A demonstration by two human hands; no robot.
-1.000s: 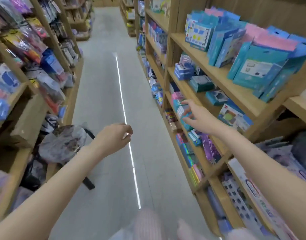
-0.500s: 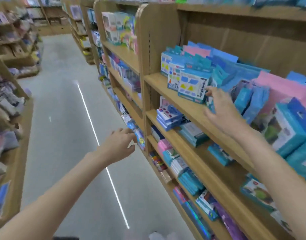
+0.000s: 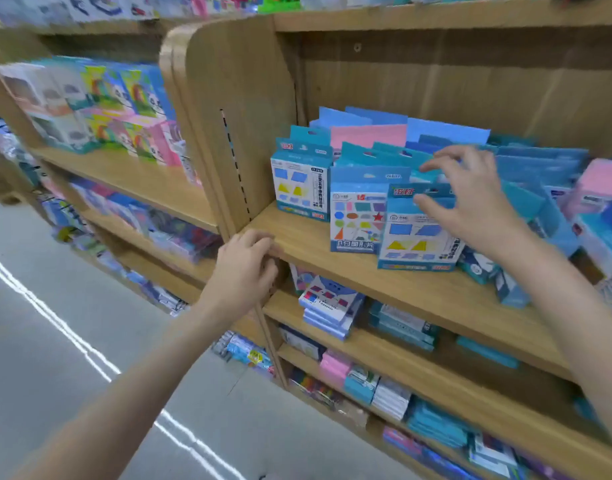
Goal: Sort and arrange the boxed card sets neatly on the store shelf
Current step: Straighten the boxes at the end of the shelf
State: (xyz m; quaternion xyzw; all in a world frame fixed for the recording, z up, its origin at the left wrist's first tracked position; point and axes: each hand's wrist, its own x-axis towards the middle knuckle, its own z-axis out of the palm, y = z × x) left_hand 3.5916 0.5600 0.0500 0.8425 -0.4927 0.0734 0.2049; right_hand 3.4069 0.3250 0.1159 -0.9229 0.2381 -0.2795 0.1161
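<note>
At the front left corner of the wooden shelf (image 3: 308, 244), the left hand (image 3: 242, 275) curls its fingers over the edge, gripping the board there. Boxed card sets (image 3: 358, 216) stand upright in rows on this shelf, blue ones toward the front edge, pink and pale blue ones behind near the back panel. Over the front box with shapes (image 3: 415, 237), the right hand (image 3: 471, 206) is spread open, thumb and fingers apart, holding nothing; whether the thumb touches the box top is unclear.
</note>
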